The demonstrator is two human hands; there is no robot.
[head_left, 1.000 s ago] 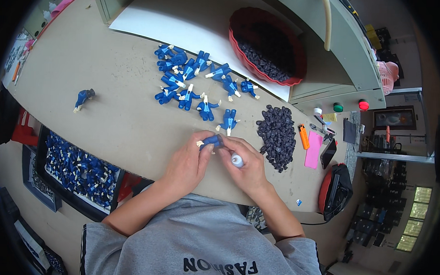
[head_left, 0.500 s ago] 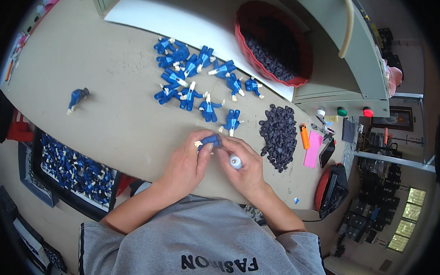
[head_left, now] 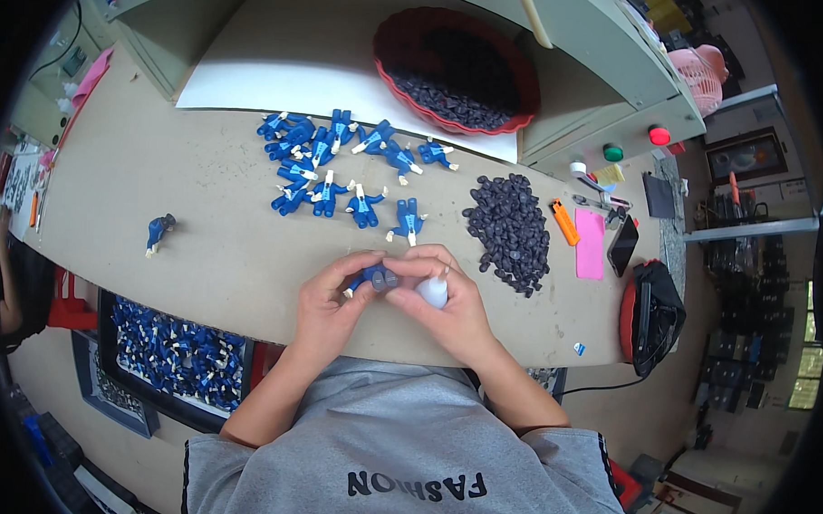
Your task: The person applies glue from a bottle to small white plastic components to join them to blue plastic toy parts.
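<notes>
My left hand (head_left: 328,299) is closed on a small blue toy figure (head_left: 367,277) with pale hands; its dark grey feet (head_left: 385,280) point to the right. The fingertips of my right hand (head_left: 455,315) touch the feet. A small white squeeze bottle with a thin tip (head_left: 432,292) is tucked in that same hand. Beyond my hands lie several headless blue figures (head_left: 363,206) with pale hands. One figure with dark feet (head_left: 158,234) lies apart at the left. Right of the group, a heap of small dark pieces (head_left: 510,233) rests on the table.
A red basin (head_left: 531,103) of dark pieces stands inside the grey-green cabinet (head_left: 606,137). An orange cutter (head_left: 565,222), pink card (head_left: 590,245), phone (head_left: 622,246) and black-and-red pouch (head_left: 656,311) lie right. Below the left edge sits a black tray of blue figures (head_left: 177,350).
My view has shifted, so the table sits differently in the picture. The held figure is turned, with its dark feet now facing me. The bottle stays in my right hand, now tip up.
</notes>
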